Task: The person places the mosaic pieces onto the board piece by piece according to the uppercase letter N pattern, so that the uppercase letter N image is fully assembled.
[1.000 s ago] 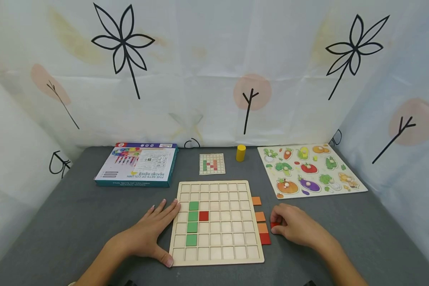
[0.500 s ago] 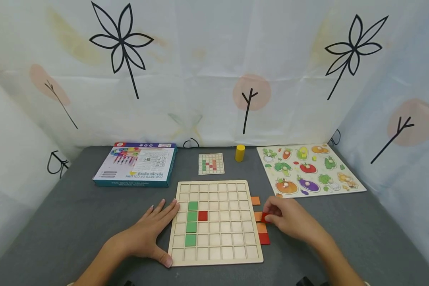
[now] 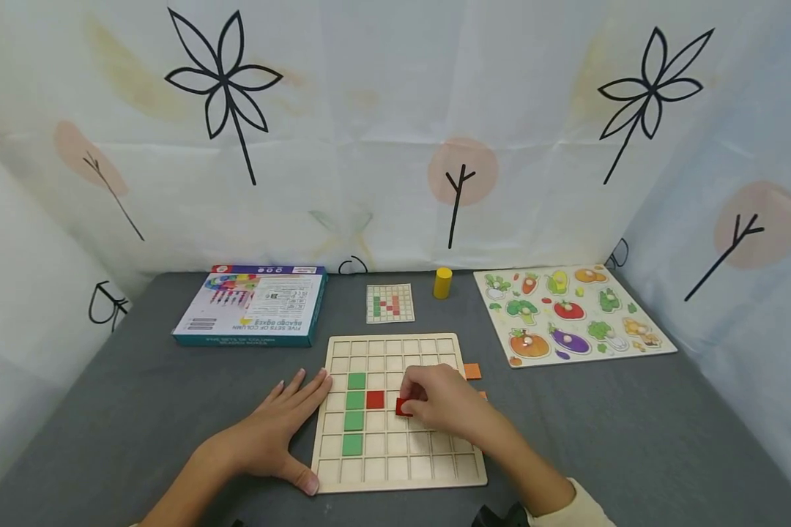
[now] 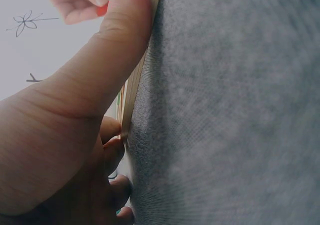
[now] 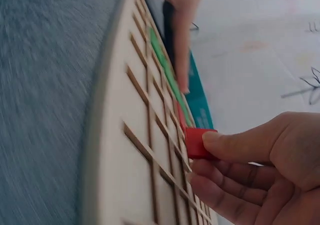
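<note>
A wooden grid board [image 3: 398, 468] lies on the dark cloth. Four would be a count, so: several green tiles [image 3: 354, 421] form a column at its left, with a red tile [image 3: 375, 400] beside them. My right hand [image 3: 448, 401] is over the middle of the board and pinches another red tile [image 5: 199, 143] between thumb and fingers, close over the cells. My left hand [image 3: 270, 432] rests with spread fingers along the board's left edge, its thumb [image 4: 117, 40] at the near corner. Two orange tiles [image 3: 472, 371] show past the board's right edge, partly behind my right hand and arm.
Behind the board lies a small pattern card [image 3: 390, 303] with coloured squares. A yellow cylinder [image 3: 442, 283] stands beside it. At back left is a flat box [image 3: 250, 307]; at back right, a vegetable puzzle board [image 3: 573, 315]. A white printed cloth [image 3: 369, 146] hangs behind.
My right hand has carried the red tile leftward from beside the board to over its middle. My left hand stays at the board's left edge.
</note>
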`<action>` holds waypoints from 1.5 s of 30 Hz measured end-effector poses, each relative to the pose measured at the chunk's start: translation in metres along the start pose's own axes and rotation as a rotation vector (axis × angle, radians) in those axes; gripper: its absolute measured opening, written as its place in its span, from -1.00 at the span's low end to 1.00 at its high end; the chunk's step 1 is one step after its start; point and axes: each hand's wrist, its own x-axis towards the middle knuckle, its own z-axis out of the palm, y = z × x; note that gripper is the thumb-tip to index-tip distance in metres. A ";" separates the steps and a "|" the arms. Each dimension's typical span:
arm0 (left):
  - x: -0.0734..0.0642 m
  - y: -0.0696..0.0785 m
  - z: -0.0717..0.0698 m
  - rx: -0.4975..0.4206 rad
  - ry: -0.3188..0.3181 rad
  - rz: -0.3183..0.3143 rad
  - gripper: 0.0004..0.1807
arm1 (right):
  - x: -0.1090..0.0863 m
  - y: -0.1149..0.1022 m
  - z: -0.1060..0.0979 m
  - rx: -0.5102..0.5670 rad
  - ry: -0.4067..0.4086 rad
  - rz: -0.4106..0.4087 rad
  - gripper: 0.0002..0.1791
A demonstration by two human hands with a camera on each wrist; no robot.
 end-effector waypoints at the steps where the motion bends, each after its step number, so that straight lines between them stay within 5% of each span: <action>1: 0.000 0.000 0.000 0.000 0.000 0.001 0.49 | 0.002 -0.002 0.004 -0.021 0.001 -0.005 -0.77; 11: 0.002 0.002 -0.001 0.011 0.000 0.003 0.50 | 0.006 -0.006 0.016 -0.100 0.058 -0.004 -0.75; 21: 0.001 0.000 0.001 0.008 0.003 0.000 0.50 | -0.008 -0.005 0.027 -0.233 0.080 -0.147 -0.88; 33: 0.001 0.000 0.000 0.002 -0.005 -0.017 0.50 | -0.031 0.008 0.006 -0.195 0.094 -0.205 -0.88; 45: 0.001 0.000 0.000 -0.001 0.007 -0.017 0.50 | -0.082 0.043 -0.047 -0.086 -0.038 0.024 -0.84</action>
